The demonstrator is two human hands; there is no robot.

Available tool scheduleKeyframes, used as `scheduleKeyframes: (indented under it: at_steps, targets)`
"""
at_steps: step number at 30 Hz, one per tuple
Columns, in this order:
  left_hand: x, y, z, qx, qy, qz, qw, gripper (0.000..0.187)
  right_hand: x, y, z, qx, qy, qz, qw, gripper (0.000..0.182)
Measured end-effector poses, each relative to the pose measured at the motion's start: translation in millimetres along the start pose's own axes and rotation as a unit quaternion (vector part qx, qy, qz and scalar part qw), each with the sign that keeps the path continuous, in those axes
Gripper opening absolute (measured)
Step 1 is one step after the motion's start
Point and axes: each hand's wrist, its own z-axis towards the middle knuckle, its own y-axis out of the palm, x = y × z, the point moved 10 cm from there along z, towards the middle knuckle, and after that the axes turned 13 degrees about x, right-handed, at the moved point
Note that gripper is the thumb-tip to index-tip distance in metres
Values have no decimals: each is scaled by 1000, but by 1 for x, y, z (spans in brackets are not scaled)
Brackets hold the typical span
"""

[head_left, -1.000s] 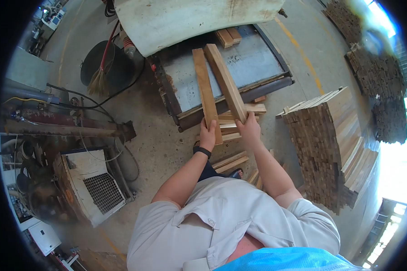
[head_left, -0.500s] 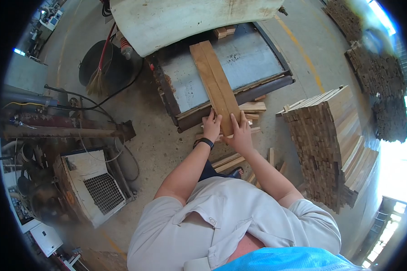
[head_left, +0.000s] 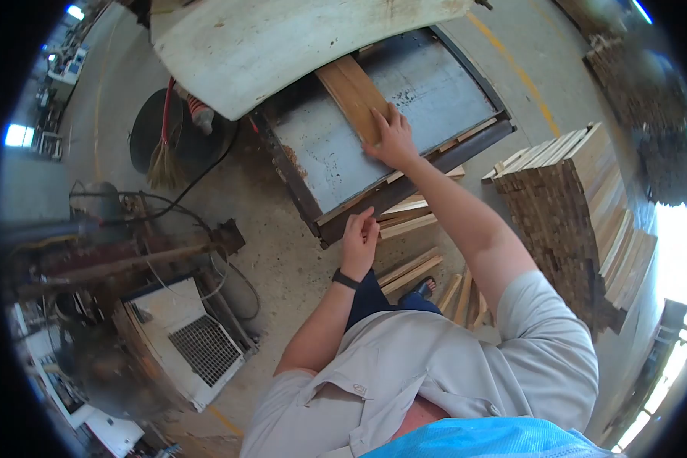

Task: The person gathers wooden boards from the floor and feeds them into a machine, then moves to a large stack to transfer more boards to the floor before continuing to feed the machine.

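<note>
A wooden board (head_left: pixel 353 93) lies on the metal machine table (head_left: pixel 313 156), its far end beneath the pale machine cover (head_left: pixel 282 49). My right hand (head_left: pixel 393 139) rests on the board's near end with its fingers spread. Near the table's front edge, my left hand (head_left: pixel 360 235) is off the board, its fingers loosely curled. Nothing shows in it, and a dark band is on the wrist.
A tall stack of boards (head_left: pixel 553 206) stands at the right, with loose strips (head_left: pixel 411 271) on the floor. At the left are a dark bin (head_left: pixel 149 130) with a broom (head_left: pixel 165 164), cables, and a white box with a grille (head_left: pixel 206 349).
The board has slid forward, farther under the cover. My right hand has moved forward with it. My left hand has let go of the board and sits lower, by the table edge.
</note>
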Motion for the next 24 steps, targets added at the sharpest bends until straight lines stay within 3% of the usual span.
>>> scheduleKeyframes:
  at_steps: [4, 13, 15, 17, 19, 21, 22, 23, 24]
  targets:
    - [-5, -9, -2, -42, -18, 16, 999, 31, -6, 26, 35, -14, -25, -46, 999, 94]
    - [-36, 20, -19, -187, -74, 83, 976, 32, -2, 41, 63, -25, -12, 45, 999, 101]
    - [-53, 31, -32, -229, -93, 106, 963, 29, -5, 33, 66, 20, -14, -17, 1000, 101]
    - [-54, 49, -45, -286, -52, 140, 947, 27, -13, 14, 63, 77, 19, -9, 997, 96]
    - [-95, 51, -65, -312, -164, 130, 927, 24, -29, -33, 33, 170, 35, 144, 974, 86]
    - [-142, 49, -85, -355, -185, 216, 891, 29, -33, -63, -25, 181, 48, 319, 929, 67]
    - [-166, 51, -102, -293, -300, 60, 906, 32, -27, -82, -69, 219, 39, 342, 913, 58]
    - [-187, 52, -116, -213, -403, -97, 885, 35, -18, -97, -118, 256, 30, 363, 895, 49]
    - [-203, 56, -125, -214, -408, -85, 884, 35, 2, -99, -166, 254, 69, 373, 890, 39]
